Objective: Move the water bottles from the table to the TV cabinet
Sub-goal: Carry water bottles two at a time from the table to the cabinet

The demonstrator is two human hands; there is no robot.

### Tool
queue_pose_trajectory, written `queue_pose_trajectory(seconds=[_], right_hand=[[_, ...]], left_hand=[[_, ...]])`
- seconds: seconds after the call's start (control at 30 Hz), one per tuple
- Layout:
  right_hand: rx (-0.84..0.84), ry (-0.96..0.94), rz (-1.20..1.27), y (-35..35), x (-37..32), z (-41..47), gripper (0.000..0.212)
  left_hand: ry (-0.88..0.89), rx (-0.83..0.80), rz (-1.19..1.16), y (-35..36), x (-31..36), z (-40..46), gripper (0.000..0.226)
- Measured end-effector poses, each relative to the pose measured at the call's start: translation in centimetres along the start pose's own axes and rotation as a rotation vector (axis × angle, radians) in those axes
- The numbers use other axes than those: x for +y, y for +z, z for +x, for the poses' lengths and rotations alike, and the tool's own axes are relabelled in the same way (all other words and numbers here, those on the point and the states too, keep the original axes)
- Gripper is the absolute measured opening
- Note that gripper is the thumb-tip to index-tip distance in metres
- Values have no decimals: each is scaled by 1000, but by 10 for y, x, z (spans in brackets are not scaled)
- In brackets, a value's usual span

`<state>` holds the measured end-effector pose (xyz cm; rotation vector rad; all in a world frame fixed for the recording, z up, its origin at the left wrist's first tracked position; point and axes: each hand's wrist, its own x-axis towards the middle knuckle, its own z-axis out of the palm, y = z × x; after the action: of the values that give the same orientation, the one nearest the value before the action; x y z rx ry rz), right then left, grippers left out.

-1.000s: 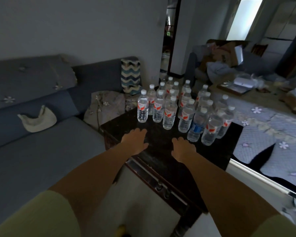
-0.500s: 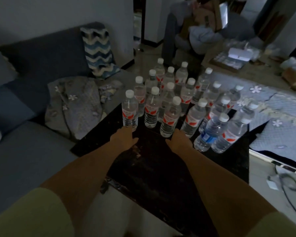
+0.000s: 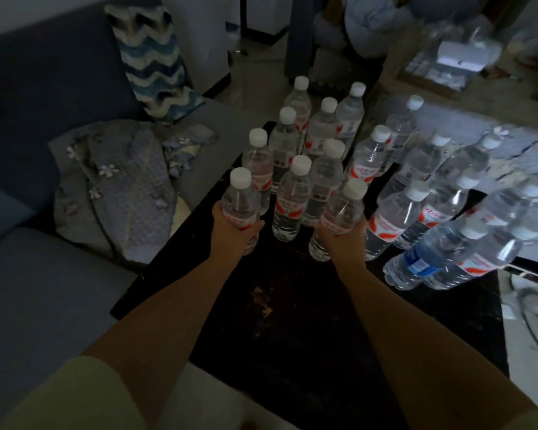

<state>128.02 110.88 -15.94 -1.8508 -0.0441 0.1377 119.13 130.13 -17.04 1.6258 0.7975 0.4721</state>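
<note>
Dim room, dark table (image 3: 308,321) beside grey sofa (image 3: 28,274); left hand (image 3: 235,232), right hand (image 3: 342,240), each grip closed round a bottle.

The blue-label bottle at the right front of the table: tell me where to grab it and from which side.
Grip the blue-label bottle around its body, just above the label, coming from the near table edge. That side looks open, while red-label bottles crowd it behind and to the right. It stands upright, so a sideways wrap probably suits it. Both the left hand and right hand already hold bottles.
</note>
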Motion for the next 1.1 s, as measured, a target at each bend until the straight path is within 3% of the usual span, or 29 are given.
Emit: queue_pose_trajectory(seconds=[0.3,0.47,0.6,0.7,0.8,0.97,1.1], right_hand=[[-66,-18,-165,-8,4,4,81],[-113,22,-216,-17,5,-13,77],[-193,4,-236,-31,4,-29,51],[-238,76,-250,-47,10,-43,72],[-259,118,-251,-72,13,-58,79],[-222,64,-214,-127,1,-76,61],[-113,63,-264,-195,-4,-86,61]], left_hand=[[31,7,138,-3,-6,-1,64],[-40,-156,156,-6,-9,-17,67],[-102,-191,235,-2,0,-43,82],[-96,-251,206,-2,5,-66,78],[-125,-405,169,3,12,-92,75],[-132,-586,174,39,35,-131,75],[-43,-600,193,87,55,-169,74]])
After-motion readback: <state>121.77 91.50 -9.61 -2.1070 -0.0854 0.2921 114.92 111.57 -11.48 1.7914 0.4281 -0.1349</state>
